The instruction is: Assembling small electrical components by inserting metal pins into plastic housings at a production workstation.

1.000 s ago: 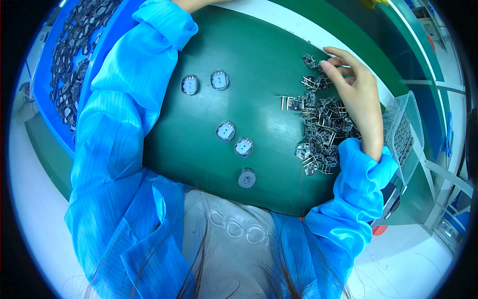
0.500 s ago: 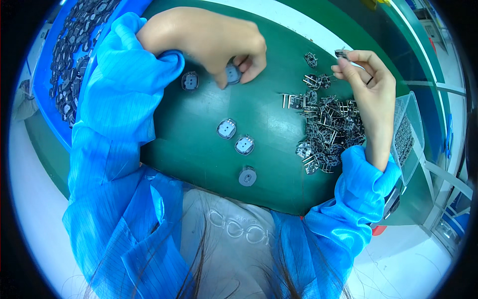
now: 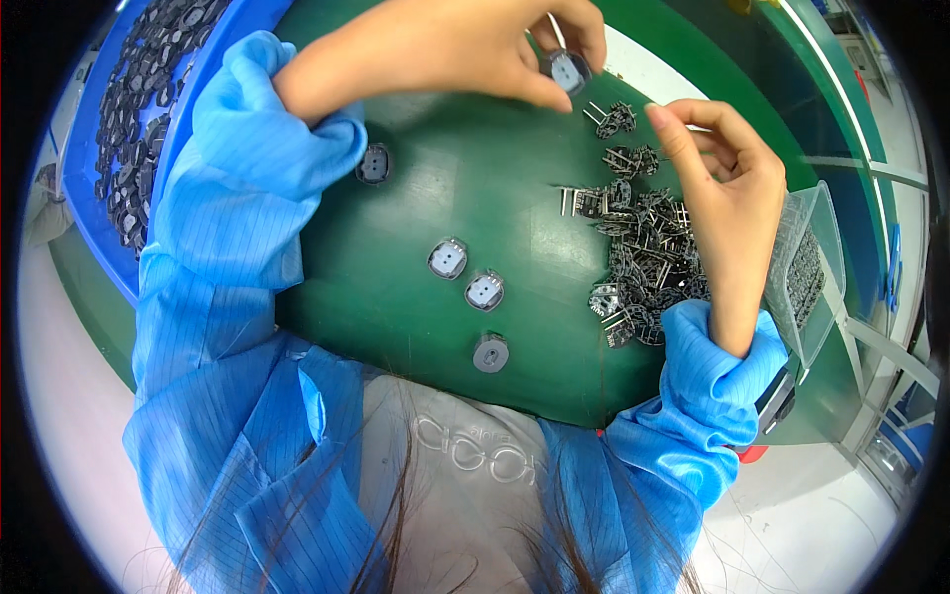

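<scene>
My left hand [image 3: 455,54] pinches a small round dark-rimmed housing with a light grey face [image 3: 568,72] between thumb and fingers, raised over the far part of the green table [image 3: 524,208]. My right hand [image 3: 727,163] is closed, thumb against forefinger, close to the held housing. Whatever its fingertips hold, if anything, cannot be made out. Below and left of it lies a heap of small black parts with metal pins [image 3: 648,243]. Two housings lie light face up, a left one [image 3: 447,258] and a right one [image 3: 485,291]. A grey round piece [image 3: 491,352] rests nearer me.
One more dark round housing [image 3: 374,164] lies beside my left sleeve. At the left stands a blue bin [image 3: 74,188] full of dark round parts. A clear tray [image 3: 829,247] with small dark parts sits at the right, past my right forearm.
My left hand has lifted the housing from the table and carried it right and away, toward my right hand. The small black part in my right fingertips no longer shows there.
</scene>
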